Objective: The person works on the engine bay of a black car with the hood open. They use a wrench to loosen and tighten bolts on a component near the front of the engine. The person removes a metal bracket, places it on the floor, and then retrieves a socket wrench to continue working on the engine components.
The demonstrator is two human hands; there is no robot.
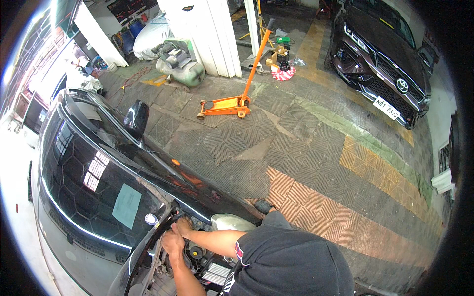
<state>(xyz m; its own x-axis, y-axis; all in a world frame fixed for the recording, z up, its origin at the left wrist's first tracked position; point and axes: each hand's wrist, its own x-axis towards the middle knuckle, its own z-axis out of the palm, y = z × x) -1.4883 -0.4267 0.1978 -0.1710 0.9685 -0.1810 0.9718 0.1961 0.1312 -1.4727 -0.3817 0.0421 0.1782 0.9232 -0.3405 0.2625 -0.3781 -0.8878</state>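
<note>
Both my hands meet at the edge of the open engine bay [197, 269] of a black car [173, 170], beside the lower corner of its windshield [94, 167]. My left hand [173, 241] has its fingers curled in. Just above it, my right hand [183, 226] is closed too, near a dark strip [176, 216]. Whatever they grip is too small and covered to make out. Close by sit a round white disc [150, 218], a round black cap with a yellow mark [196, 252] and a pale ribbed panel [216, 273]. A headlight [231, 222] lies right of my right forearm.
An orange floor jack [224, 104] stands on the tiled floor, its long handle upright. Farther back is a green air compressor [180, 69] next to a white pillar [205, 37]. Another dark car [382, 59] is parked at the far right. A dark shoe [262, 205] shows beside the fender.
</note>
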